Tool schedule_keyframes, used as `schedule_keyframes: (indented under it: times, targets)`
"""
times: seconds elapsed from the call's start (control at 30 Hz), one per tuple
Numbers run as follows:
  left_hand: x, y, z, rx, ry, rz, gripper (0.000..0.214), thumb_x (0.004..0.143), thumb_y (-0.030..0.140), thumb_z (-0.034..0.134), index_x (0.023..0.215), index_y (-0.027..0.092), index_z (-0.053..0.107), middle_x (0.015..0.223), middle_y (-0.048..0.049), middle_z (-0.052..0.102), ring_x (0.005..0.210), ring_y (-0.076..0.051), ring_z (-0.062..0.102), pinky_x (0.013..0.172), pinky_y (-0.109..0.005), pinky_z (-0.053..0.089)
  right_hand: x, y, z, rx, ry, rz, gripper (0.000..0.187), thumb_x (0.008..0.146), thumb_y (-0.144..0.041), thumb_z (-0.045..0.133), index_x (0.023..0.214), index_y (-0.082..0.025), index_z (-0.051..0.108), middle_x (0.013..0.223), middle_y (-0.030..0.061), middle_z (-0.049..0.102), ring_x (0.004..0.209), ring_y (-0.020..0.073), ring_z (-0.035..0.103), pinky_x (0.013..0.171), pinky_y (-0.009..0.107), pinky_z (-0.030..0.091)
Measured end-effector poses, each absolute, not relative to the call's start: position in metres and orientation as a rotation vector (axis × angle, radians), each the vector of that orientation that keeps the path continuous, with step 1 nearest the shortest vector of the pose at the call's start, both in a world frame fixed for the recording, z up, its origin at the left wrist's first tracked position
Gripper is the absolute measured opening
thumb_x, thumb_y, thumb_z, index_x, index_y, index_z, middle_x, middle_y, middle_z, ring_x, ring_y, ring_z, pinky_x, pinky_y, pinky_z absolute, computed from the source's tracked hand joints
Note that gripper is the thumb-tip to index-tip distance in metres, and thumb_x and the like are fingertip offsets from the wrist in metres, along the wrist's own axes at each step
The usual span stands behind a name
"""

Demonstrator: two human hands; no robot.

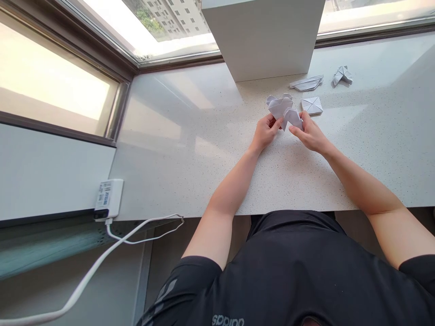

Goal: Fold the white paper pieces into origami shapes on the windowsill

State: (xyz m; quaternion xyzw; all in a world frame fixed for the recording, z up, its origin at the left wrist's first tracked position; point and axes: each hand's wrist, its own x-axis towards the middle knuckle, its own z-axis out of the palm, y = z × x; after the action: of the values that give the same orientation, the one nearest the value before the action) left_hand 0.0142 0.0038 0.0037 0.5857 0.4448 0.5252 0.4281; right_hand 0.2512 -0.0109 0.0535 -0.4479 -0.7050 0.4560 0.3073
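My left hand (267, 132) is closed on a folded white paper piece (279, 107) with several rounded, petal-like flaps at its top. In my right hand (311, 132), the thumb and fingers pinch the edge of a second part of white paper (293, 117). The two parts meet or overlap between my hands; whether they are joined I cannot tell. Just beyond my right hand lies a flat square of folded paper (311, 105) with crossing creases. Some fingertips are hidden behind the paper.
A long folded paper strip (306, 83) and an angular folded paper piece (342, 76) lie farther back on the speckled white countertop (176, 158). A white pillar (265, 43) rises at the back between windows. A white power adapter (109, 199) with a cable (91, 267) sits left.
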Motion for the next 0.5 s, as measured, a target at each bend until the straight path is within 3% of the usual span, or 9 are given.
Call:
schedule_keyframes:
  times: [0.1, 0.17, 0.27, 0.33, 0.5]
  targets:
    - [0.014, 0.005, 0.001, 1.476, 1.098, 1.332, 0.081, 0.098, 0.107, 0.081, 0.102, 0.026, 0.081, 0.093, -0.0081, 0.085, 0.085, -0.025, 0.080, 0.081, -0.041, 0.066, 0.250, -0.007, 0.051, -1.195, -1.883, 1.143, 0.076, 0.094, -0.095, 0.097, 0.120, -0.035, 0.058, 0.089, -0.0009, 0.060, 0.091, 0.0309, 0.069, 0.091, 0.051, 0.066]
    - [0.013, 0.005, -0.001, 1.485, 1.083, 1.344, 0.083, 0.097, 0.108, 0.080, 0.104, 0.026, 0.082, 0.094, -0.0086, 0.085, 0.085, -0.025, 0.080, 0.081, -0.042, 0.066, 0.248, -0.008, 0.054, -1.225, -1.878, 1.161, 0.072, 0.102, -0.098, 0.087, 0.115, -0.034, 0.056, 0.088, 0.0004, 0.062, 0.090, 0.0303, 0.067, 0.088, 0.051, 0.065]
    - [0.012, 0.004, -0.003, 1.500, 1.080, 1.340, 0.079, 0.101, 0.105, 0.080, 0.106, 0.025, 0.084, 0.094, -0.0092, 0.085, 0.085, -0.026, 0.080, 0.082, -0.043, 0.067, 0.245, -0.012, 0.063, -1.260, -1.877, 1.251, 0.063, 0.121, -0.095, 0.055, 0.111, -0.033, 0.054, 0.084, 0.0029, 0.064, 0.083, 0.0287, 0.061, 0.084, 0.051, 0.062]
    - [0.011, 0.003, -0.002, 1.502, 1.088, 1.334, 0.077, 0.103, 0.103, 0.080, 0.106, 0.026, 0.084, 0.095, -0.0095, 0.085, 0.086, -0.027, 0.081, 0.083, -0.044, 0.068, 0.242, -0.013, 0.067, -1.254, -1.894, 1.266, 0.065, 0.126, -0.092, 0.040, 0.108, -0.032, 0.057, 0.084, 0.0057, 0.068, 0.084, 0.0289, 0.060, 0.087, 0.051, 0.061]
    - [0.010, 0.001, 0.001, 1.493, 1.110, 1.308, 0.073, 0.104, 0.100, 0.082, 0.103, 0.026, 0.081, 0.092, -0.0091, 0.085, 0.086, -0.027, 0.083, 0.084, -0.044, 0.068, 0.239, -0.003, 0.060, -1.182, -1.876, 0.965, 0.075, 0.118, -0.102, 0.046, 0.098, -0.032, 0.061, 0.102, 0.0098, 0.072, 0.107, 0.0362, 0.069, 0.101, 0.056, 0.063]
